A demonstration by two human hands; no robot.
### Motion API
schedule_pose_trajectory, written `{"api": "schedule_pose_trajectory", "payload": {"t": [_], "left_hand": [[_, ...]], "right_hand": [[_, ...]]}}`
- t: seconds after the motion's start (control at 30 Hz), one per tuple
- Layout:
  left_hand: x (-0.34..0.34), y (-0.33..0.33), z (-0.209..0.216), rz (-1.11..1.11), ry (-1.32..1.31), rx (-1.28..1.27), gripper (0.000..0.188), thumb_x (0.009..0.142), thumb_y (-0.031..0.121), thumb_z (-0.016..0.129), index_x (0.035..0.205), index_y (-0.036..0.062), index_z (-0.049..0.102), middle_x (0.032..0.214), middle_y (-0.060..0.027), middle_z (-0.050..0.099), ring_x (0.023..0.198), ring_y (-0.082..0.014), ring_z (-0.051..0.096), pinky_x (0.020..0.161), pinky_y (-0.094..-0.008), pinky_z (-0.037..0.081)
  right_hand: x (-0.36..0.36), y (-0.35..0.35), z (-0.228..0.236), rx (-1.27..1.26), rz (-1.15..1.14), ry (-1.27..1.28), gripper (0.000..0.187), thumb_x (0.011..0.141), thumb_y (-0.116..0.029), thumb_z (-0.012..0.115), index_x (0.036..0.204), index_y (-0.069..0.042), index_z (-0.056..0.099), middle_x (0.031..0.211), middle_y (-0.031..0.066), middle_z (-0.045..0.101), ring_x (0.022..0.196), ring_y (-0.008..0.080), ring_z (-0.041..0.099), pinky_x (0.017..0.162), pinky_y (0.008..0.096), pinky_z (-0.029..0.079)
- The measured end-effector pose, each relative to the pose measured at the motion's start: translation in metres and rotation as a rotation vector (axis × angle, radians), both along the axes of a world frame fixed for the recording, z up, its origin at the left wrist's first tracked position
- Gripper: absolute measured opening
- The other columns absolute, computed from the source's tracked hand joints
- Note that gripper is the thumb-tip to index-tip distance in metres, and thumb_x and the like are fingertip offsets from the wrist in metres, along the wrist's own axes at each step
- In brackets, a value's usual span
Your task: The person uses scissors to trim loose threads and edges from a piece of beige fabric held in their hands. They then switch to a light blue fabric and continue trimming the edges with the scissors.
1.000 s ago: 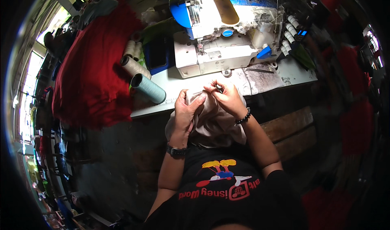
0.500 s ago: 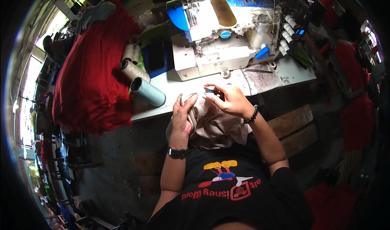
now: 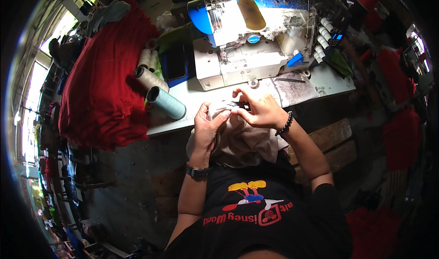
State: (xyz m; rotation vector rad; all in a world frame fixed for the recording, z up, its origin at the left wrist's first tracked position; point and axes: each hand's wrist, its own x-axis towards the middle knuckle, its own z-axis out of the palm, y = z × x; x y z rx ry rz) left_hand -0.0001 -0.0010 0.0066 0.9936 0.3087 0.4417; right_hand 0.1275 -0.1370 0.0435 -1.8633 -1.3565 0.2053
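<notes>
A light beige cloth point(image 3: 249, 142) lies bunched over my lap at the table's front edge. My left hand point(image 3: 208, 126) pinches its upper part between thumb and fingers. Close beside it on the right, my right hand point(image 3: 263, 110) grips small dark thread snips point(image 3: 246, 106), their metal tip against the cloth near my left thumb. The palm and fingers hide most of the snips' handle. Just beyond both hands stands a white and blue sewing machine point(image 3: 242, 67) under a bright light.
A light blue thread cone point(image 3: 168, 104) and a cream cone point(image 3: 153, 79) lie left on the white table point(image 3: 164, 127). Behind them are a dark phone point(image 3: 175, 62) and a large red fabric pile point(image 3: 100, 85). Tweezers point(image 3: 291, 80) rest right of the machine's base. A wooden bench point(image 3: 327, 135) is at right.
My right hand has turned slightly, bringing the snips' tip to the cloth, where it now shows more plainly. My left hand has shifted a little and its wrist has rolled.
</notes>
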Motion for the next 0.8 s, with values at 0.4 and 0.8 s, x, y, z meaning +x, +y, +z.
{"api": "schedule_pose_trajectory", "payload": {"t": [0.4,0.8], "left_hand": [[-0.002,0.001,0.005,-0.001,0.039,-0.041,0.028,0.078,-0.004,0.068,0.101,0.0011,0.054,0.095,-0.0092,0.063,0.085,-0.0126,0.062,0.078,-0.0250,0.052],[-0.002,0.001,0.005,-0.039,0.025,0.049,0.027,0.079,-0.004,0.067,0.100,0.0017,0.052,0.094,-0.0081,0.063,0.084,-0.0107,0.061,0.073,-0.0226,0.052]], "right_hand": [[0.009,-0.012,-0.006,0.029,-0.085,0.047,0.033,0.082,-0.029,0.067,0.103,-0.009,0.051,0.061,0.0063,0.059,0.048,0.0186,0.056,0.048,0.0307,0.043],[0.003,-0.001,-0.012,0.047,-0.009,-0.095,0.039,0.081,-0.030,0.068,0.106,-0.009,0.047,0.063,0.0066,0.060,0.047,0.0190,0.052,0.047,0.0315,0.040]]}}
